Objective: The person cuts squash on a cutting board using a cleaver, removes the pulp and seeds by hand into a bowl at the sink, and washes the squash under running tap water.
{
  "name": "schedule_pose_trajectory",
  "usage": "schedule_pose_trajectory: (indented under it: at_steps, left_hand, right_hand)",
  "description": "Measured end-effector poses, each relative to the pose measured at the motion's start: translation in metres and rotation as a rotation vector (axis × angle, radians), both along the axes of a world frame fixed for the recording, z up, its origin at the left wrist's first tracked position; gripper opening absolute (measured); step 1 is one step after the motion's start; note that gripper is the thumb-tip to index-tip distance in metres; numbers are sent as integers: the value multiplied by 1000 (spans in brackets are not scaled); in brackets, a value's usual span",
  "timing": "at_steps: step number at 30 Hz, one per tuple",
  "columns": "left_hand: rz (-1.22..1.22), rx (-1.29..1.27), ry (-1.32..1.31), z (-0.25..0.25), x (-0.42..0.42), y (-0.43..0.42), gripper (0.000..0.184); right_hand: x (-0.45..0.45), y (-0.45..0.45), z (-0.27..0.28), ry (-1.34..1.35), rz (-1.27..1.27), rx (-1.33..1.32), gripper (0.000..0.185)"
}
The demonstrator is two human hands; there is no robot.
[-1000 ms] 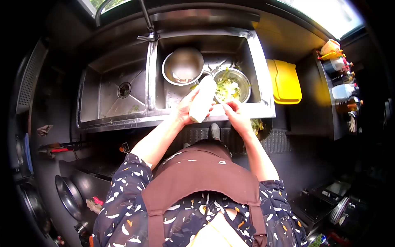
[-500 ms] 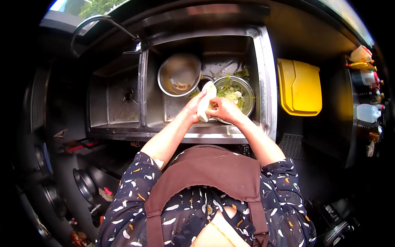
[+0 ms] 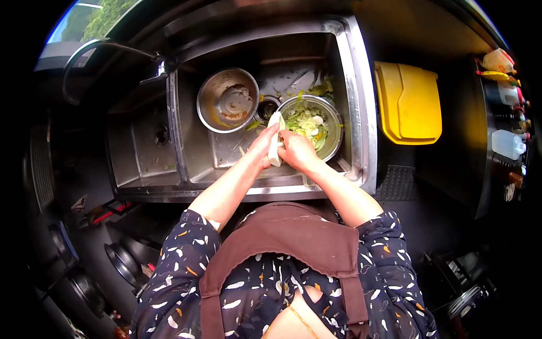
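My left hand (image 3: 261,148) is wrapped round a long, pale, cream-white piece (image 3: 275,137) that looks like a peeled vegetable. It stands tilted almost on edge over the front of the right sink basin. My right hand (image 3: 298,150) is closed, its fingertips pressed against the right side of the pale piece. Whatever those fingers pinch is hidden. Just beyond my right hand, a metal bowl (image 3: 340,134) holds green peelings and pale, pulpy scraps (image 3: 307,125). A second metal bowl (image 3: 206,110), with brownish residue inside, is on the left of the basin.
The right basin's drain (image 3: 267,107) lies between the bowls, with green scraps around it. A left basin (image 3: 148,152) adjoins under a curved faucet (image 3: 107,42). A yellow lidded bin (image 3: 409,104) stands right of the sink; bottles (image 3: 508,144) line the far right.
The view has shifted, so the sink and bowls appear farther left. The pale piece has turned more edge-on, and both hands stay close on it.
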State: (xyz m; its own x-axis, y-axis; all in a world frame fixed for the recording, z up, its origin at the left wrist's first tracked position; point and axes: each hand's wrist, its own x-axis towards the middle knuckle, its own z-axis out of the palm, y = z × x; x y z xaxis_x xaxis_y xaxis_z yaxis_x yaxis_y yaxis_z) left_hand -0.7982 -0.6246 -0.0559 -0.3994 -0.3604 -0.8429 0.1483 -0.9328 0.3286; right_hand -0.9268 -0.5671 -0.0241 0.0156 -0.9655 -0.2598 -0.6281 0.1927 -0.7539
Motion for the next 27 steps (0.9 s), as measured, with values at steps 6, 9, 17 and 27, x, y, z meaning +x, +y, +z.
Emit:
schedule_pose_trajectory:
  at_steps: [6, 9, 17, 27]
  left_hand:
    - [-16, -56, -29, -2, -11, -8, 35]
    - [-66, -138, -130, 13, -21, -7, 35]
    - [24, -119, -72, -2, -30, -15, 33]
    - [-178, 220, 214, 33, -19, -7, 50]
  right_hand:
    - [-19, -13, 3, -143, 14, -36, 37]
    - [-22, -13, -1, -104, 27, -13, 44]
    - [-7, -19, -29, -16, -161, -124, 25]
    - [-87, -38, -75, 39, -322, 144, 37]
